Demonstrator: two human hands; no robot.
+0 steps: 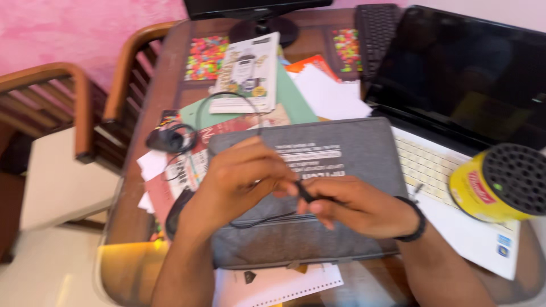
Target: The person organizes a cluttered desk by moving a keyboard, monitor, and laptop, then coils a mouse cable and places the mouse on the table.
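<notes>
Centrally, a thin black cable [259, 219] was pinched by the left hand [242, 176] and right hand [355, 204]. Both grips were pressed onto it above a grey fabric case [335, 153] on the worktop [165, 74].

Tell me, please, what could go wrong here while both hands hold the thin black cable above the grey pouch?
The black cable loops back over loose papers toward a coiled bundle; a pull by the left hand or right hand might drag them. The yellow speaker lies on its side on the laptop and might roll.

grey sleeve [335, 170], black cable [227, 108], yellow speaker [497, 182] with a black dotted grille, white laptop [432, 165] keys, pink wall [68, 28].
</notes>
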